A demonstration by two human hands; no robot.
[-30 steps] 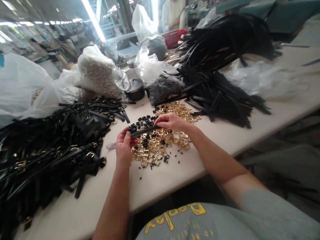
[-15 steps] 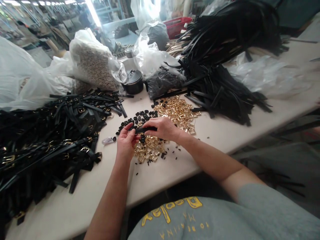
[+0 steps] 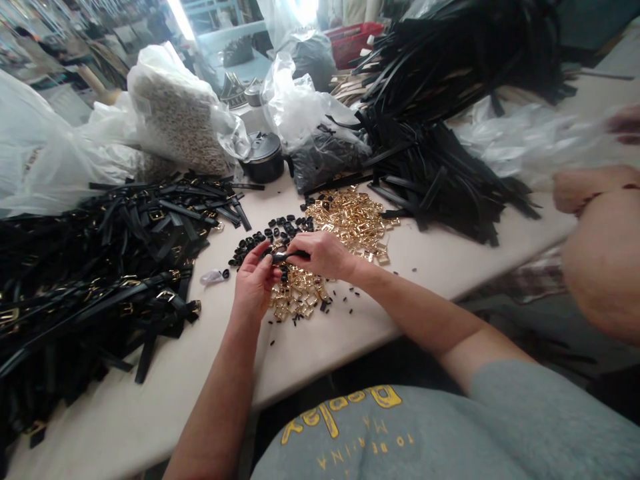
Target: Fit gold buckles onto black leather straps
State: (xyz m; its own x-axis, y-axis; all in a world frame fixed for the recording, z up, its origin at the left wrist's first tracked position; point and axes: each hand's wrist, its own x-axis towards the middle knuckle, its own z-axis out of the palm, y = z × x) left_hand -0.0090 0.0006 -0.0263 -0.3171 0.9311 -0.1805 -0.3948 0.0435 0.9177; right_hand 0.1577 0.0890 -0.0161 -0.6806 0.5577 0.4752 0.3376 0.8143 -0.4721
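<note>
Pinched between the fingertips of the left hand (image 3: 254,283) and right hand (image 3: 326,255), a black strap (image 3: 279,257) runs crosswise, left to right, above the gold buckles (image 3: 300,298). Open table (image 3: 320,357) stretches from the buckles to its near edge.

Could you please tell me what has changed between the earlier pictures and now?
The right hand moved in toward the left hand, so the strap shows a shorter stretch between them. Another person's arm came into view at the right. Both hands kept hold of the strap; the buckles and pot stayed in place.
</note>
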